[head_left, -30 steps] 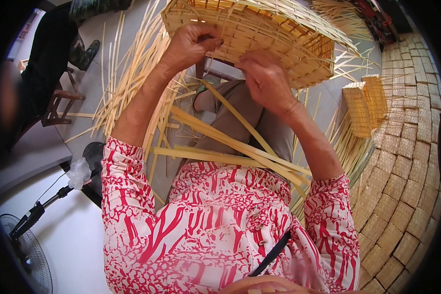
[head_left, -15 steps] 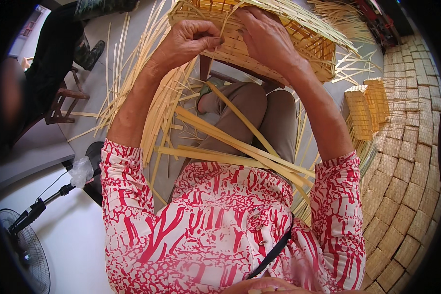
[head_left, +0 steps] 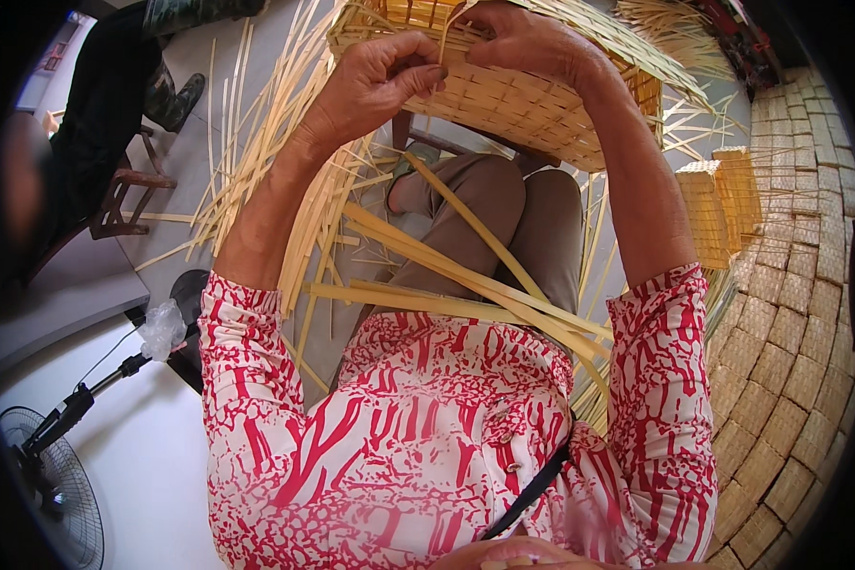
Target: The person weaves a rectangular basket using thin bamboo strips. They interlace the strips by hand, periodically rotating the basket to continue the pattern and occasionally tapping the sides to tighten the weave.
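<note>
A woven bamboo basket rests in front of my knees, its open top facing away and its near wall toward me. My left hand is closed in a pinch on a thin bamboo strip just left of the near rim. That strip runs up to the rim, where my right hand is bent over the edge. Its fingers are curled in around the strip's upper part; the fingertips are partly hidden. Several loose flat strips lie across my lap.
Long strips are spread over the floor at left. Small woven boxes stand at right beside rows of woven blocks. A wooden stool, another person's boot and a fan are at left.
My right hand has drawn back from over the basket's rim, its wrist rising and its fingers curling in near the strip. My left hand has shifted slightly right, still pinching.
</note>
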Tool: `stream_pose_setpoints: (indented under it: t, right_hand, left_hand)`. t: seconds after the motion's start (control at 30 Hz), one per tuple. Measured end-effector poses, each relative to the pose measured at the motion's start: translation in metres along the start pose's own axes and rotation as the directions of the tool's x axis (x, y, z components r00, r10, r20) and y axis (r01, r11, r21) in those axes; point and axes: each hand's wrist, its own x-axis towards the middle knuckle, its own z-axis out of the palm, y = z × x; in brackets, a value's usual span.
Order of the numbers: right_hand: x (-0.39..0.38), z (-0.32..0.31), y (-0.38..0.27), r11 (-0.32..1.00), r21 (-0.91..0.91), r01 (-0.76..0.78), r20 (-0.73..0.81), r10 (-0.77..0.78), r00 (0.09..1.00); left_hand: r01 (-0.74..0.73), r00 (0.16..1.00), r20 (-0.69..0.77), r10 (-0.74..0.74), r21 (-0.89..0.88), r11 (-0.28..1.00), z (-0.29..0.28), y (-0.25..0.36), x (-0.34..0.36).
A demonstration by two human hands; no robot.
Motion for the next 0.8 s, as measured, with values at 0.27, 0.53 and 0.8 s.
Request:
stream_pose_setpoints:
  t: [0.27,0.53,0.8]
  right_hand:
    - [-0.001,0.000,0.000,0.998,0.063,0.030,0.040,-0.032,0.999]
    - [0.002,0.015,0.018,0.984,0.167,0.067,0.007,-0.069,0.998]
    - [0.006,0.014,0.030,0.966,0.243,0.085,0.101,-0.112,0.989]
  left_hand:
    - [0.144,0.987,0.084,-0.138,-0.066,0.987,0.004,-0.012,-0.011]
    - [-0.072,0.990,-0.110,0.085,0.118,0.990,0.010,-0.006,-0.007]
    - [-0.097,0.959,-0.254,0.126,0.122,0.988,0.027,-0.004,-0.007]
